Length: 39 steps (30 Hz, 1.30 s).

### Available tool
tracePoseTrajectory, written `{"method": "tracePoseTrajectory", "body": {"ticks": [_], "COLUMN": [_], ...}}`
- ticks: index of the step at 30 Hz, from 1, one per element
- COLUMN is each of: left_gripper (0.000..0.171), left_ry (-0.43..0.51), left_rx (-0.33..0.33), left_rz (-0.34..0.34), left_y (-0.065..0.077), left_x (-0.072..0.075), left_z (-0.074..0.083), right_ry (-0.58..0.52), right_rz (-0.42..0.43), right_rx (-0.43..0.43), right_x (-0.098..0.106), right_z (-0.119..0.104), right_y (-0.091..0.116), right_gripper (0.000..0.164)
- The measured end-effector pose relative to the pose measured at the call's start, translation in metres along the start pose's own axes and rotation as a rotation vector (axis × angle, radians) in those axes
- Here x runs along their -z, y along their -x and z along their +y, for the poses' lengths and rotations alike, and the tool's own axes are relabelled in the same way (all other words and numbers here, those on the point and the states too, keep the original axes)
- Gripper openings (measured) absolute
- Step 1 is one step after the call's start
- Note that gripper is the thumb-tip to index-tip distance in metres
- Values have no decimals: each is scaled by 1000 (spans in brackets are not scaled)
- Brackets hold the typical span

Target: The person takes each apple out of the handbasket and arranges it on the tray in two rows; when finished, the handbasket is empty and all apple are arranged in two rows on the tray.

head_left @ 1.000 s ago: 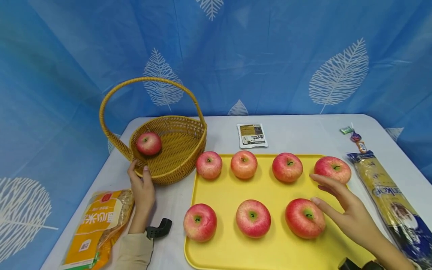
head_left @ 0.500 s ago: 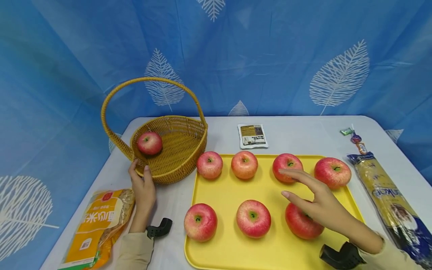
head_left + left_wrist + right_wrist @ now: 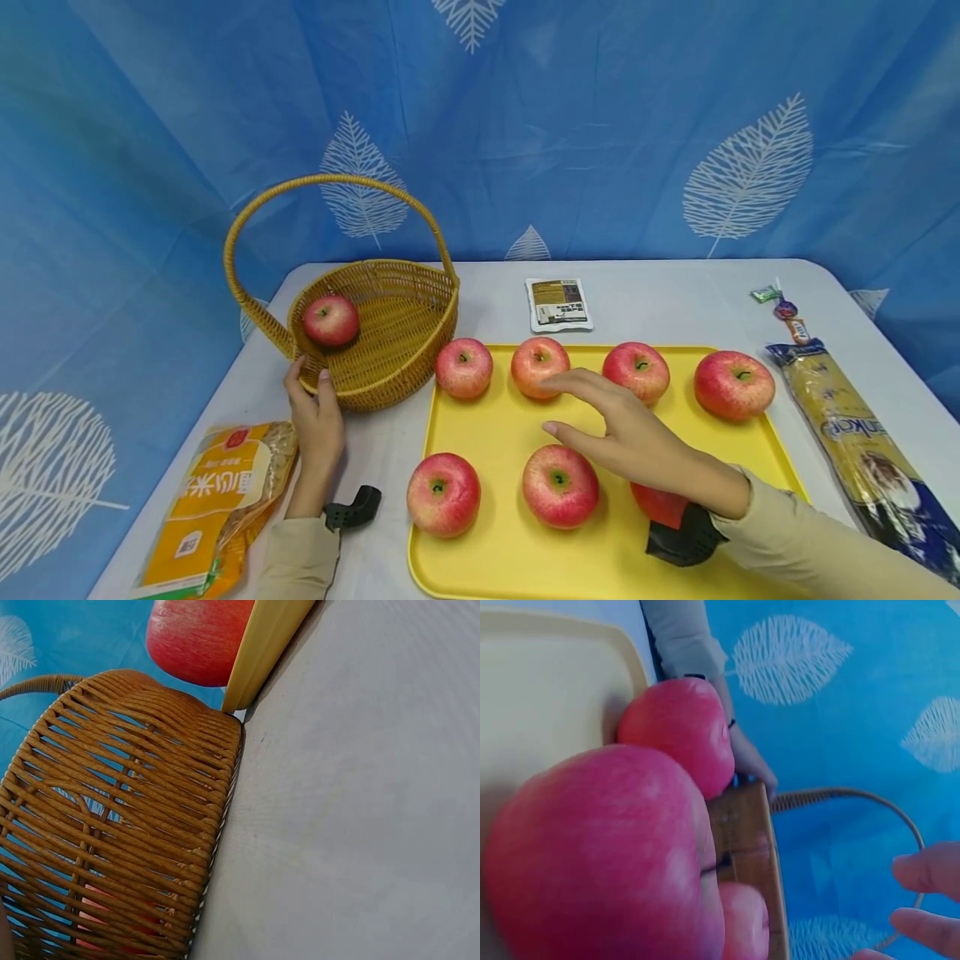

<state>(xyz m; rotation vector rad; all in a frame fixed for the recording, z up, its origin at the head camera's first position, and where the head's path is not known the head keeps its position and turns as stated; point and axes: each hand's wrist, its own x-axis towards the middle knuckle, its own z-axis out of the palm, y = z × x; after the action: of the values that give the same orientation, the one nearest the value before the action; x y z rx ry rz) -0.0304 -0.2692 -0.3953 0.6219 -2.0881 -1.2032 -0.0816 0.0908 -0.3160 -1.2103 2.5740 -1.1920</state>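
In the head view my left hand (image 3: 317, 425) touches the near left side of a wicker basket (image 3: 405, 358), thumb and fingers spread at its rim. One red apple (image 3: 331, 320) lies inside; the left wrist view shows its red through the woven wall (image 3: 127, 825). My right hand (image 3: 622, 429) is over the yellow tray (image 3: 510, 567), fingers extended and parted from the thumb, holding nothing. Below it are a front-row apple (image 3: 560, 487) and, partly hidden by the wrist, another apple (image 3: 660, 502). Its fingertips overlap a back-row apple (image 3: 539, 367) in this view.
More apples stand on the tray, including a front-left one (image 3: 444, 495) and a back-left one (image 3: 463, 367) near the basket. An orange food bag (image 3: 217, 500) lies left, a long gold-and-blue packet (image 3: 862, 450) right. A small pouch (image 3: 558, 304) and candies (image 3: 785, 309) lie behind.
My right hand has moved left across the tray, from the right-hand apples to above the middle ones, with its fingers parted throughout. The left hand and the basket have stayed in place.
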Motion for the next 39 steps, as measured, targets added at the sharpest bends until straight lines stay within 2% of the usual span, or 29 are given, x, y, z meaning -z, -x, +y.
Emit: {"method": "tracePoseTrajectory", "body": {"ticks": [7,16,24,31,39], "left_gripper": [49,49,49,48,49], "left_ry": [5,15,11,4,-10], "left_rx": [-5,-18,-9,-4,-1], "left_rz": [5,7,8,9,14], "left_y": [0,-1,-1,0,0], "left_x": [0,1,0,-1,0], "left_z": [-1,-2,-2,-2,-1], "right_ry": [17,-58,-6,39,19], "right_rz": [-93,-152,-205,-213,-229], "right_rx": [28,30,1,24,-10], "right_x": [-16,-40,-60,-75,-96], "right_z": [-8,-25,-46,-65,-73], "right_y": [-27,-65,-98,-127,-162], "right_gripper": [40,38,34,34,34]}}
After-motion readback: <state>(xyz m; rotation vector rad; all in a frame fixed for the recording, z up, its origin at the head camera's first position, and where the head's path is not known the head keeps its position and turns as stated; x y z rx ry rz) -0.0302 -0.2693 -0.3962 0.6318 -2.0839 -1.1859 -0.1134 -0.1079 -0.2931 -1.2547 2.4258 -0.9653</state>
